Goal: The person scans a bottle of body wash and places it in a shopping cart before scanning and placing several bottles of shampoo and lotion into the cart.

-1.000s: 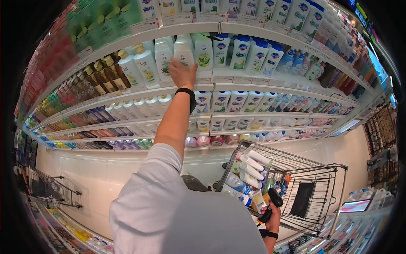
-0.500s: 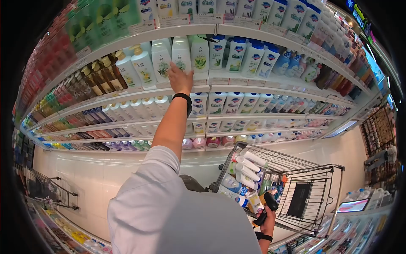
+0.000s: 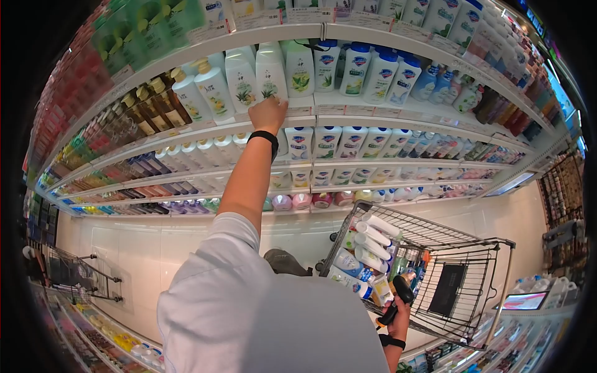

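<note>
My left hand point(image 3: 268, 114) is at the shelf front with its fingers curled in, knuckles right at the base of a white body wash bottle point(image 3: 271, 69) with green leaf print. That bottle stands upright between a matching white bottle point(image 3: 240, 78) and a pale green one point(image 3: 300, 71). Low at the right, my right hand point(image 3: 398, 314) is wrapped round a black object with a rounded head point(image 3: 403, 288) and an orange part at its lower end; its kind is unclear. Beside it stands a wire shopping cart point(image 3: 449, 286) holding several white tubes point(image 3: 373, 240) and bottles.
Blue-capped white bottles point(image 3: 356, 68) fill the shelf to the right, and pump bottles point(image 3: 214, 90) stand to the left. Further shelf rows point(image 3: 298, 165) run below. Another cart point(image 3: 78, 273) is at the far left on the tiled floor point(image 3: 143, 248).
My left hand has dropped from the white bottle's front to its base, and its fingers have curled in. The view has shifted slightly. My right hand keeps hold of the black object.
</note>
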{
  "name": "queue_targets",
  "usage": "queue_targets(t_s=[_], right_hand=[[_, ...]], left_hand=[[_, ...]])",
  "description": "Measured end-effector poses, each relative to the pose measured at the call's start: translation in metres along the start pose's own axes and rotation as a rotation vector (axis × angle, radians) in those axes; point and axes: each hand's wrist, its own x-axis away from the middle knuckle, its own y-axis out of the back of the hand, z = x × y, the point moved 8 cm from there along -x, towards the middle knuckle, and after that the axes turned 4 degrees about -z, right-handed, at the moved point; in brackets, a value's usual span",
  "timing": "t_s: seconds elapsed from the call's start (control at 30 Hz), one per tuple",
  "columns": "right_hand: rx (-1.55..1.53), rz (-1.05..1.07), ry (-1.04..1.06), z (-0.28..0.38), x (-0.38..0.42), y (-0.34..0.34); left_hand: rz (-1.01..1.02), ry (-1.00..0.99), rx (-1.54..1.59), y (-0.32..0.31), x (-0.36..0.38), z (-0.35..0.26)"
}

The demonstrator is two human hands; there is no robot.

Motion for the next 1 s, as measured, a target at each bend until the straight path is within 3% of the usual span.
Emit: queue_targets(t_s=[0.17, 0.6, 0.73, 0.8, 0.87, 1.0], right_hand=[[0.015, 0.024, 0.015, 0.002, -0.005, -0.005], [0.025, -0.01, 0.019, -0.001, -0.007, 0.002], [-0.016, -0.006, 0.009, -0.005, -0.007, 0.005], [0.016, -0.021, 0.007, -0.001, -0.002, 0.004], [0.026, -0.03, -0.003, -0.002, -0.002, 0.004], [0.026, -0.018, -0.013, -0.005, -0.009, 0.004]], left_hand=[[0.234, 0.103, -0.032, -0.011, -0.009, 0.001], [0.213, 0.098, -0.048, -0.012, -0.012, 0.002], [0.015, -0.012, 0.039, 0.041, -0.02, -0.005], [-0.436, -0.131, 0.105, 0.097, -0.024, -0.002], [-0.572, -0.176, 0.067, 0.132, -0.038, 0.0], [-0.511, -0.188, -0.063, 0.147, -0.073, 0.008]])
